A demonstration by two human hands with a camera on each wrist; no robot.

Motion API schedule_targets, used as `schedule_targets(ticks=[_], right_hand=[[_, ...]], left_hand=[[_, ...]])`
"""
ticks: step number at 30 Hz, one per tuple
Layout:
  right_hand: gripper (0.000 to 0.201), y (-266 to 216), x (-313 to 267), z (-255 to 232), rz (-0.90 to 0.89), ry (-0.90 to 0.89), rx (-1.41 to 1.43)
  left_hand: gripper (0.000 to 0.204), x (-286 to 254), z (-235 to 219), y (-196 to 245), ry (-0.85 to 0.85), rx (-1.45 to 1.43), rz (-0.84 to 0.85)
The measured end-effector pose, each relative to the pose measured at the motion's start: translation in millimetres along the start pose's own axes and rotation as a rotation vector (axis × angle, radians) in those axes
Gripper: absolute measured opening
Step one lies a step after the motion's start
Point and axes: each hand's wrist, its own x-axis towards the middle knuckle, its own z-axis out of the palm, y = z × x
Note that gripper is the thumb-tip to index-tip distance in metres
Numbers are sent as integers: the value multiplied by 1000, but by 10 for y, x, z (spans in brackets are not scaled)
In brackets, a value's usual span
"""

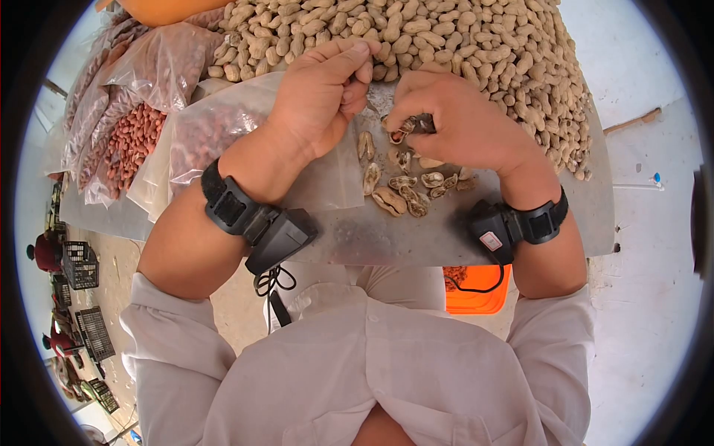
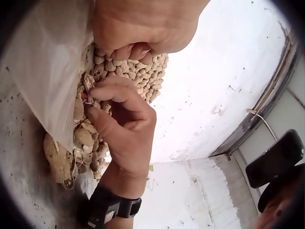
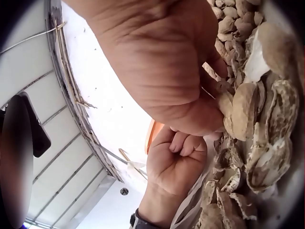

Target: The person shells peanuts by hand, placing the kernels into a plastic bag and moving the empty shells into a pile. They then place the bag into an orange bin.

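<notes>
My right hand [image 1: 465, 119] pinches a cracked peanut [image 1: 401, 134] between thumb and forefinger, low over the table. A reddish kernel shows in its broken shell. In the left wrist view the same right hand [image 2: 126, 119] has its fingertips at the shell pieces. Up and to the left, my left hand [image 1: 316, 93] is raised near the edge of the peanut pile [image 1: 416, 33], fingers curled in and thumb against the forefinger. Nothing shows in its grip, though the palm is partly hidden. Empty shell halves [image 1: 413, 197] lie on the table just below the hands.
Clear plastic bags [image 1: 160, 63] of red kernels [image 1: 134, 145] stand at the left of the metal table [image 1: 357, 241]. An orange container [image 1: 171, 9] is at the back left, and an orange basin [image 1: 480, 297] sits below the front edge. Dark crates [image 1: 95, 334] stand on the floor.
</notes>
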Motion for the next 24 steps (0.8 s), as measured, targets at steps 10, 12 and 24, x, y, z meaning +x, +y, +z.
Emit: schedule_targets(ticks=[10, 12, 24], right_hand=[[12, -22, 27, 55, -10, -27, -144], [11, -15, 31, 72, -36, -4, -146], [9, 2, 47, 50, -19, 6, -141]], left_hand=[[15, -2, 15, -7, 14, 15, -13], [15, 2, 10, -13, 13, 10, -17], [16, 7, 14, -8, 22, -7, -36]])
